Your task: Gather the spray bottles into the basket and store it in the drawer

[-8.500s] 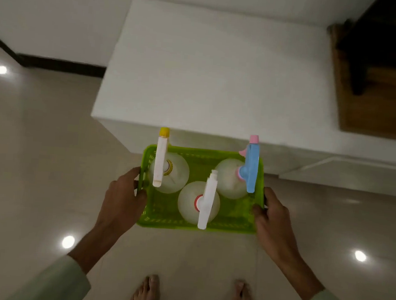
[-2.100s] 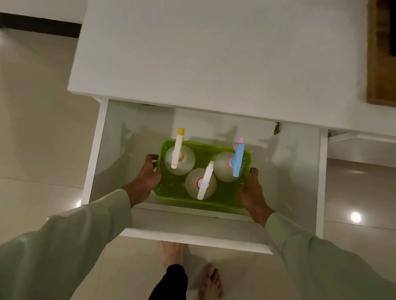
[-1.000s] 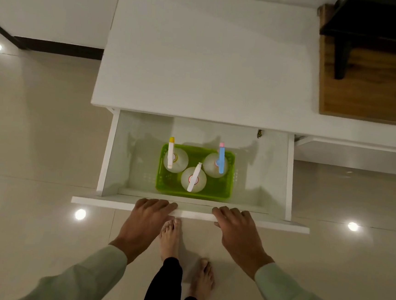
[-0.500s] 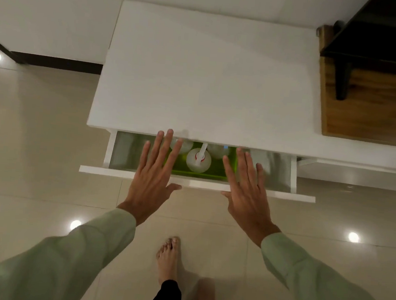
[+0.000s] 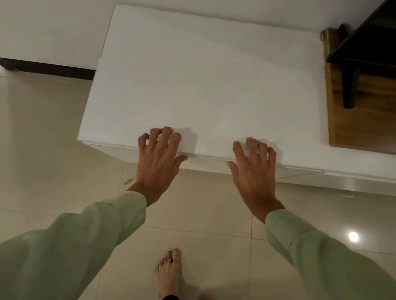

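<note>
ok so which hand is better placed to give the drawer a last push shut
Either, narrowly the left. Both the left hand and right hand rest open on the front edge of the white cabinet, and the left sits nearer that drawer front's middle.

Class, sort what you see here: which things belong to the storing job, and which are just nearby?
Job: left hand, right hand, shut drawer front, white cabinet.
Nearby: wooden table, black stand, tiled floor.
</note>
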The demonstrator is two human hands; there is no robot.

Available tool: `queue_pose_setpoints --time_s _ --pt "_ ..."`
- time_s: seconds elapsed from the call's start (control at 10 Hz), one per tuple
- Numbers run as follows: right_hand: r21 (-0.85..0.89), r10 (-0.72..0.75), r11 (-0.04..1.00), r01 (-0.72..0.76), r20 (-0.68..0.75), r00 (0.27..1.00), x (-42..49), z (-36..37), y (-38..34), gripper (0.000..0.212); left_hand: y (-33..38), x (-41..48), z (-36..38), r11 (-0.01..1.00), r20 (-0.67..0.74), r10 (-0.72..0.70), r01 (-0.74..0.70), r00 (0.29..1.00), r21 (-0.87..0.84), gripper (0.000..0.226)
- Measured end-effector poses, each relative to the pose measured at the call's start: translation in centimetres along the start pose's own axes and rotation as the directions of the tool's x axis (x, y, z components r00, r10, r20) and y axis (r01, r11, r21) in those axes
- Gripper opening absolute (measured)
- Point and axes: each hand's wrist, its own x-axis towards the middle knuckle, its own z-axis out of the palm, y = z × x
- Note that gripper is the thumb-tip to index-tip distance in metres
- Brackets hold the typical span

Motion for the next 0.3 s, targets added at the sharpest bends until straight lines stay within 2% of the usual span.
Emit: queue_pose_setpoints --time_s 0.1,0.2,0.3 --pt "0.0 0.032 0.999 -0.032 -0.018 0.999 0.0 0.4 -0.5 0.039 0.6 -0.1 0.2 1.0 -0.014 -0.03 0.03 0.999 -0.01 0.041" --pt "0.039 0.043 0.998 -0.044 0.042 0.998 0.1 -1.2 -0.5 0.041 0.8 -0.2 -1.1 0.997 0.038 -0.035 0.038 0.999 -0.06 0.039" --pt "0.134 0.041 0.99 -0.055 0.107 0.993 -0.9 -3.1 -0.7 0.047 0.7 -0.8 -2.9 0.99 0.13 0.004 0.015 0.992 -0.143 0.05"
